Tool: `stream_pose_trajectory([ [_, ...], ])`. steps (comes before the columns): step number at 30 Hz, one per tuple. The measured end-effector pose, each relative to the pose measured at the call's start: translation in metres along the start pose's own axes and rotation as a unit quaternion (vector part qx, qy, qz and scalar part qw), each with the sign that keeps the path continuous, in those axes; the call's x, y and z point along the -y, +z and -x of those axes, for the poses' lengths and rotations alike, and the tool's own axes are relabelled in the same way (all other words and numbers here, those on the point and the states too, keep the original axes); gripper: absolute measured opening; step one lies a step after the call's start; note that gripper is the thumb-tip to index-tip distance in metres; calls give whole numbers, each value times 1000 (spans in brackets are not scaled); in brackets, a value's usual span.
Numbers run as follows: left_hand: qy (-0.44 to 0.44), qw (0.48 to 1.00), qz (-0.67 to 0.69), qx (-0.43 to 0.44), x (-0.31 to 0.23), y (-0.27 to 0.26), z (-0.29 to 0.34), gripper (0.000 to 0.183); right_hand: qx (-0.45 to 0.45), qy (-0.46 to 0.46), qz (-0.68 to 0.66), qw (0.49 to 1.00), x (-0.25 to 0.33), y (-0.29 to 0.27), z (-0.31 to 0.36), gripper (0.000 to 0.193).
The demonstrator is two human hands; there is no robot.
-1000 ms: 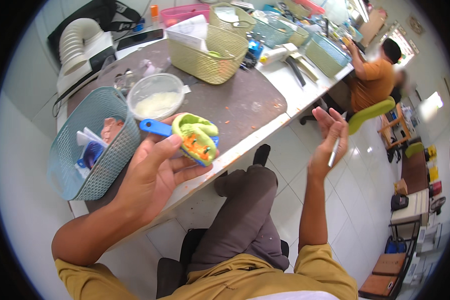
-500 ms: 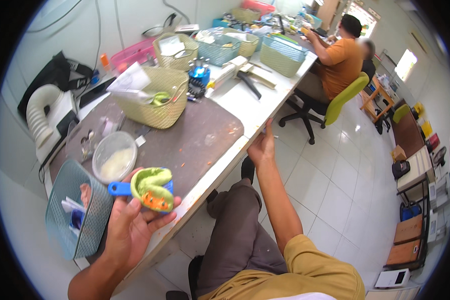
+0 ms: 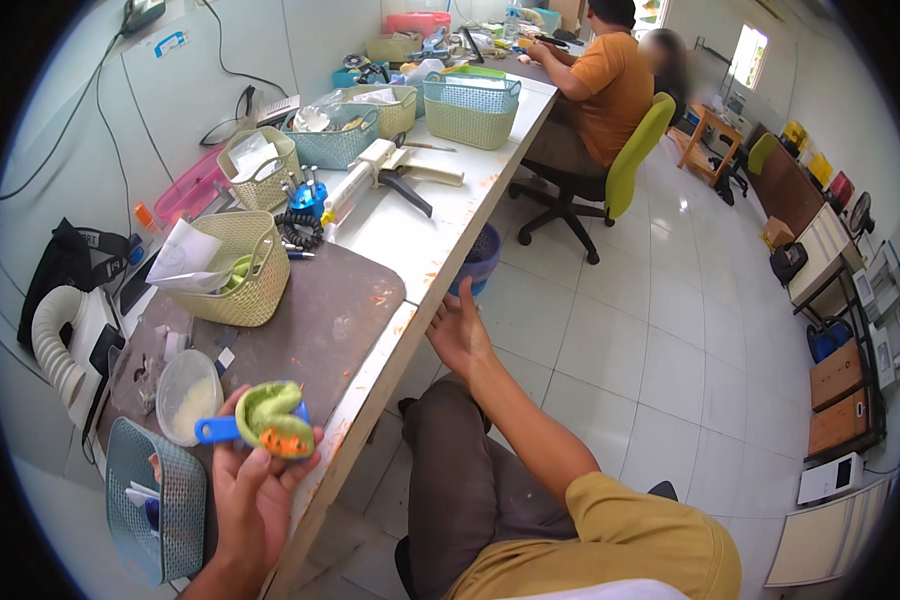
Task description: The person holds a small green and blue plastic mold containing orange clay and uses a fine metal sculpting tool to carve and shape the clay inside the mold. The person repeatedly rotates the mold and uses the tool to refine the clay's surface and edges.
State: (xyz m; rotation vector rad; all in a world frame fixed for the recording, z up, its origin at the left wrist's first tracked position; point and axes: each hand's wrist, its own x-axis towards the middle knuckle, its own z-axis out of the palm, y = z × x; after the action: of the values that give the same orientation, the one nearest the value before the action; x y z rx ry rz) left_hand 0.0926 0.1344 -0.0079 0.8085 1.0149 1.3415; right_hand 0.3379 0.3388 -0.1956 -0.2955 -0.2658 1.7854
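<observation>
A dental impression tray (image 3: 213, 430) with a blue handle rests in my left hand (image 3: 255, 500), fingers closed around its underside. Green impression material (image 3: 260, 405) lines it, with an orange patch (image 3: 284, 441) at the end nearest me. The hand is over the near end of the bench, beside a round clear tub (image 3: 191, 398) of whitish material. My right hand (image 3: 460, 335) is at the bench's front edge, palm up with the thumb stretched out and nothing visible in it; its fingertips are partly hard to make out. Just beyond it, a blue-purple bin (image 3: 482, 262) stands below the bench.
A beige basket (image 3: 235, 300) with papers and green pieces stands on the brown mat (image 3: 335, 320). A blue basket (image 3: 155, 500) is at the near left. Farther along lie a dispensing gun (image 3: 370, 180) and more baskets. A person in orange (image 3: 605, 95) sits at the far end.
The view has shifted, so the bench things appear farther left and the bin beside the bench has come into sight. My left hand still holds the impression tray; my right hand stays by the bench edge.
</observation>
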Motion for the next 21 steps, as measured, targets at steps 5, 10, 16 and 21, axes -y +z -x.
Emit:
stream_pose_trajectory([
  [5,30,999,21,22,8,4,-28,67,-19,-66,42,997,-13,35,0,63],
  [10,10,997,52,55,7,-5,-22,66,-47,-87,175,980,-6,14,39,43],
  [16,6,996,39,82,7,-15,-23,68,-128,-84,334,930,11,22,124,26],
  [21,-18,993,54,107,5,-11,-30,67,-75,-222,401,886,24,26,142,41],
])
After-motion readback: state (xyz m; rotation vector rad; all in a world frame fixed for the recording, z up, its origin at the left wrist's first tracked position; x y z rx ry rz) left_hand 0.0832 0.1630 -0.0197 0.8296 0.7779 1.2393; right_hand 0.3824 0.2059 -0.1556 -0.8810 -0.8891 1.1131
